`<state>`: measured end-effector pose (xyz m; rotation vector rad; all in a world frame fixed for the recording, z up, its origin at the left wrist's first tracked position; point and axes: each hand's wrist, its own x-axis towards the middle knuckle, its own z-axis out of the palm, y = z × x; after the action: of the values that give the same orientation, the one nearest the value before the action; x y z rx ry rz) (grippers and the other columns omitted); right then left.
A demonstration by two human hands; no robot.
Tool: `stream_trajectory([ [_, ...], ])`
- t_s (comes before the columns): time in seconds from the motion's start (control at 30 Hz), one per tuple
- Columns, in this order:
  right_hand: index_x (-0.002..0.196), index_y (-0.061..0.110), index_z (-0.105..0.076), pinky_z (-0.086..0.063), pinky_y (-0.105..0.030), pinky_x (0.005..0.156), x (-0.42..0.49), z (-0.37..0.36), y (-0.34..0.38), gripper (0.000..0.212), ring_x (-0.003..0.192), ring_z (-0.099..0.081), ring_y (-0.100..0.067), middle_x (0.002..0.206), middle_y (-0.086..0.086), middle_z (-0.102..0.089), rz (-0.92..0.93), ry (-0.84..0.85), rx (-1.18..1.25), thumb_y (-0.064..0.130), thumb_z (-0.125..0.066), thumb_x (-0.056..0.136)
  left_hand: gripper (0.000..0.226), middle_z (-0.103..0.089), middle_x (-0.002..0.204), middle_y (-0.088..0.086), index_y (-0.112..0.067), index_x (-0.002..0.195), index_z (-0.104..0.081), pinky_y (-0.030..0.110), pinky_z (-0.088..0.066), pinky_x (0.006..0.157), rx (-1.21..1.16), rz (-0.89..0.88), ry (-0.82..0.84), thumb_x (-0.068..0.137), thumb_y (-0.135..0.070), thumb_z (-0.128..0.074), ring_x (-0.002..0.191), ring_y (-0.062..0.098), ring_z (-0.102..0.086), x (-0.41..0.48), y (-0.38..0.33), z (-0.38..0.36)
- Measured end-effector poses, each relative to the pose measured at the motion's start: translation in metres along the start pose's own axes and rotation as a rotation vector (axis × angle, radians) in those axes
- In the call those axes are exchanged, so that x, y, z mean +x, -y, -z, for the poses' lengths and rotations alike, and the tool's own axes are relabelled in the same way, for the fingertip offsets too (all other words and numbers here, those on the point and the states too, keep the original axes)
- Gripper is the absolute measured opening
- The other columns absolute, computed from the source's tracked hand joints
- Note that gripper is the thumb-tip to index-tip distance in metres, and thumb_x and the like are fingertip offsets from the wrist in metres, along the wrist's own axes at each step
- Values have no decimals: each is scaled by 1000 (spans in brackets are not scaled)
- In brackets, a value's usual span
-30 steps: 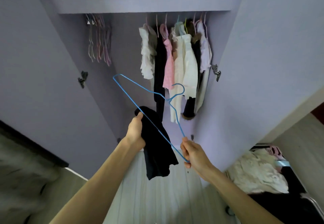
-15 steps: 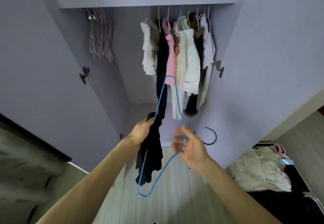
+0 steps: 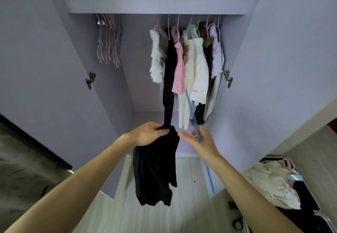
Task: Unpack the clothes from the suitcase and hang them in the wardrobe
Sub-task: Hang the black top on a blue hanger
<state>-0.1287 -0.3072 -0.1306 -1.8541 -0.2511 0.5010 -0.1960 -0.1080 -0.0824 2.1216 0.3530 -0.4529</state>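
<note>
We see the left hand (image 3: 145,134) held out in front of the open wardrobe (image 3: 273,50), its fingers curled tight over the bunched top edge of a black garment (image 3: 155,170). The rest of the cloth hangs straight down below the wrist, clear of the floor (image 3: 160,218). Just beside it, the right hand (image 3: 202,143) holds a blue hanger (image 3: 210,179). The wire shows almost edge-on, running up past the fingers towards the hung clothes (image 3: 198,68) and down below the forearm. The thumb and forefinger reach towards the garment, close to its top corner. The picture is blurred there, so we cannot tell exactly how the other fingers close on the wire. The hanger is beside the garment, not inside it.

Inside the wardrobe we see a row of white, black, pink, cream and lilac pieces hanging on the right. A cluster of spare hangers (image 3: 109,46) hangs well apart on the left. The shelf (image 3: 158,4) above carries folded dark things. At the lower right the suitcase (image 3: 308,198) lies open on the floor, with a cream lace garment (image 3: 269,187) heaped inside it.
</note>
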Motion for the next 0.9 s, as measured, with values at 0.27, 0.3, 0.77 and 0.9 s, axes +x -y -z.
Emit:
stream_trajectory([
  [0.27,74,19,-32,-38,-23,64,8,-6,29,40,64,-43,-12,69,5,-41,74,105,-7,17,-71,85,20,-72,98,-10,-28,103,-72,27,-50,89,164,-74,-14,91,-42,-66,92,9,-67,4,-10,21],
  [0.3,73,19,-30,-33,-24,59,11,-3,31,39,61,-36,-12,66,5,-34,78,33,-14,13,-66,86,18,-71,98,-12,-30,102,-70,25,-50,88,195,-66,-13,87,-39,-71,92,7,-66,3,-6,25],
  [0.77,78,18,-39,-33,-28,54,44,60,36,25,61,-37,-15,72,3,-41,78,-234,-377,0,-57,79,15,-67,108,-10,-35,97,-65,26,-43,81,373,120,-227,90,-22,-63,97,14,-59,-8,48,83],
  [0.9,74,21,-37,-30,-26,56,45,60,30,32,65,-40,-16,72,8,-39,10,-203,-199,8,-67,77,19,-74,101,1,-23,108,-72,28,-55,85,-75,165,-151,91,-24,-62,93,17,-68,-6,43,80],
])
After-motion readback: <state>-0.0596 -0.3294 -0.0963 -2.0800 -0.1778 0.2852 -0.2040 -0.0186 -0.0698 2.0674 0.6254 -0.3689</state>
